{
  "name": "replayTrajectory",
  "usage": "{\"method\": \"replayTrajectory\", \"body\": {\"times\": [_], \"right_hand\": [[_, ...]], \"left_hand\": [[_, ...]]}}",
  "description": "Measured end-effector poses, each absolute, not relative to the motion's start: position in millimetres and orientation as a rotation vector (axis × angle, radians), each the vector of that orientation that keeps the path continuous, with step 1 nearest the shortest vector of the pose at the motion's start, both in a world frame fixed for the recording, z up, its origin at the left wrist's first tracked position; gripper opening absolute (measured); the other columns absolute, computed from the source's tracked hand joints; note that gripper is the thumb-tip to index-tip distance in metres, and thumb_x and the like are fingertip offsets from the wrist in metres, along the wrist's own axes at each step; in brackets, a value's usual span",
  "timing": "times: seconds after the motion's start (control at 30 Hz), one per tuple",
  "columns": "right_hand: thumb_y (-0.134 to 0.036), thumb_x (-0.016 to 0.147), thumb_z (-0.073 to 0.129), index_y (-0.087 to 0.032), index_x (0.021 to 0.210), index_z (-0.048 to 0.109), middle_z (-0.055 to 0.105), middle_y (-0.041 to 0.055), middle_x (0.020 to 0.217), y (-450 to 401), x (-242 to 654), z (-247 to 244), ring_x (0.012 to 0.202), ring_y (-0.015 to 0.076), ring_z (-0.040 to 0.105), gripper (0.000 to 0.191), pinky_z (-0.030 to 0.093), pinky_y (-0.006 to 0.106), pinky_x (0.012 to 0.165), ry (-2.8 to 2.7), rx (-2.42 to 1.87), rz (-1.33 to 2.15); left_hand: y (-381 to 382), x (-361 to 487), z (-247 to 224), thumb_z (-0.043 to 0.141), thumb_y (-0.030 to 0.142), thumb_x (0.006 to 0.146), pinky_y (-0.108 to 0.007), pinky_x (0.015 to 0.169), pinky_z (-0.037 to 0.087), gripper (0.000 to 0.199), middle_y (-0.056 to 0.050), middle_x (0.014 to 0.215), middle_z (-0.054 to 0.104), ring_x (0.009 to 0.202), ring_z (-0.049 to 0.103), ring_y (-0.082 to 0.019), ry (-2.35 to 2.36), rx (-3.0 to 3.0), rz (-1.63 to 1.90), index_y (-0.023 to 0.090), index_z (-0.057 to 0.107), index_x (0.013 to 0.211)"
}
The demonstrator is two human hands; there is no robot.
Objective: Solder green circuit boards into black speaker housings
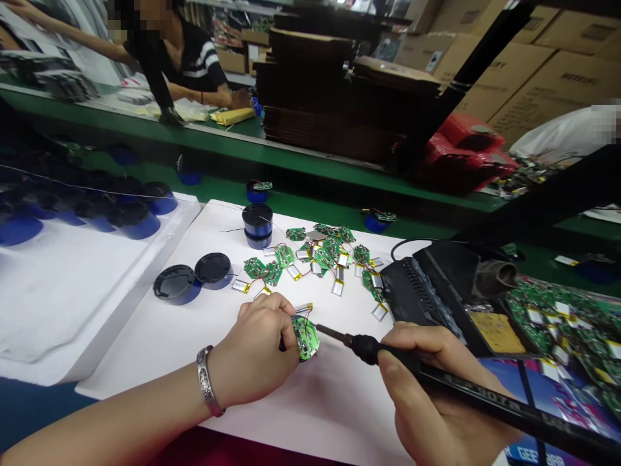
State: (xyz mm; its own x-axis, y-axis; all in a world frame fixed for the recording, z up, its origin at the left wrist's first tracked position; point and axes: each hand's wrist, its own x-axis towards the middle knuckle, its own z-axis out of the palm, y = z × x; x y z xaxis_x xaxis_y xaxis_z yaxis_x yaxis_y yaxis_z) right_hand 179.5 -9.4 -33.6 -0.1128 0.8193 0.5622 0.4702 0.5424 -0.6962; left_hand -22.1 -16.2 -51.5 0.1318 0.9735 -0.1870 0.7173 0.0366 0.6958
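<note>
Circuit board (306, 340): centre of frame, just below middle, green face up, its left edge pinched between thumb and fingers of the left hand (259, 349). Right hand (441, 395) grasps the soldering iron (485, 396) pen-fashion.

Around: loose boards with silver cells (330, 255) heaped above the hands; stacked blue-and-black housings (257, 224) upper centre; two open black cups (212, 268) left of the heap. Black iron stand (417, 294) with yellow sponge (497, 331) bounds the right side.

Orientation: board roundish, no clear long axis. Iron slants from lower right, tip toward upper left, at the board's right edge; contact cannot be told.

Edges: white sheet (334, 408) runs bare below the board to its lower edge; foam tray (58, 304) borders it left, green ledge (310, 175) above.
</note>
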Motion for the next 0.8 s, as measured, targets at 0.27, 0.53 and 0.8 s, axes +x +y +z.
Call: {"method": "replayTrajectory", "body": {"times": [0.27, 0.53, 0.8], "right_hand": [[-0.005, 0.086, 0.062, -0.022, 0.123, 0.064, 0.075, 0.0042, 0.096, -11.9, 173.0, -72.2, 0.078, 0.0177, 0.072, 0.04, 0.06, 0.029, 0.07, -1.871, -0.887, 0.332], [0.002, 0.085, 0.057, -0.017, 0.129, 0.057, 0.075, 0.0077, 0.09, -16.2, 162.9, -99.8, 0.076, 0.0168, 0.071, 0.048, 0.059, 0.027, 0.063, -2.008, -0.697, 0.238], [0.004, 0.083, 0.058, -0.013, 0.131, 0.055, 0.074, 0.0098, 0.09, -16.8, 163.9, -103.9, 0.08, 0.0186, 0.072, 0.052, 0.061, 0.029, 0.066, -2.014, -0.67, 0.186]], "left_hand": [[-17.0, -22.9, -50.8, 0.06, 0.003, 0.069, -0.041, 0.089, 0.045, 0.022, -0.004, 0.1, 0.063, 0.103, 0.056, -0.024, 1.623, 1.729, 0.491, 0.018, 0.059, 0.054], [-17.1, -27.6, -52.6, 0.063, 0.008, 0.075, -0.037, 0.088, 0.046, 0.022, -0.004, 0.1, 0.062, 0.104, 0.059, -0.022, 1.564, 1.725, 0.541, 0.019, 0.061, 0.056], [-18.4, -29.9, -52.1, 0.073, 0.021, 0.071, -0.034, 0.079, 0.05, 0.012, -0.005, 0.103, 0.061, 0.091, 0.061, -0.021, 1.509, 1.892, 0.471, 0.018, 0.062, 0.066]]}}
